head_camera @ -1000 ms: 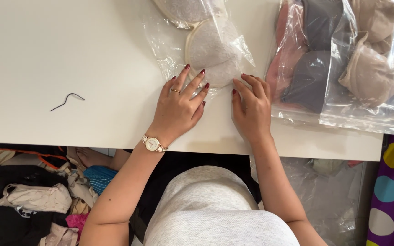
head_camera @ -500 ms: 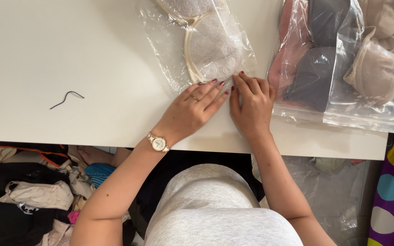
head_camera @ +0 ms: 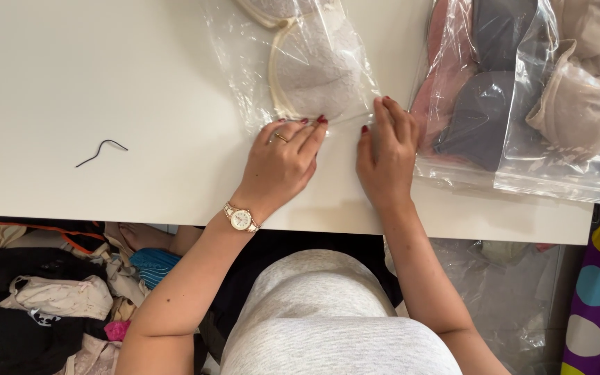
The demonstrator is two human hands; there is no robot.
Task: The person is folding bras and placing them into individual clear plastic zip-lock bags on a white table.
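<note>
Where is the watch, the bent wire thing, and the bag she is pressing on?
watch (head_camera: 242, 219), head view, on its round face.
bent wire (head_camera: 103, 151), head view, on the middle of its curve.
clear bag (head_camera: 241, 66), head view, on a bare plastic part left of the lace cup.

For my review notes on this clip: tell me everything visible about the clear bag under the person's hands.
The clear plastic bag is thin, glossy and wrinkled, lying flat on the white table; its far end runs out of view. Inside lies a pale lace bra with cream edging, cups up. The left hand presses fingertips on its near edge; the right hand touches its near right corner. Other filled bags lie to its right, apart from it.
</note>
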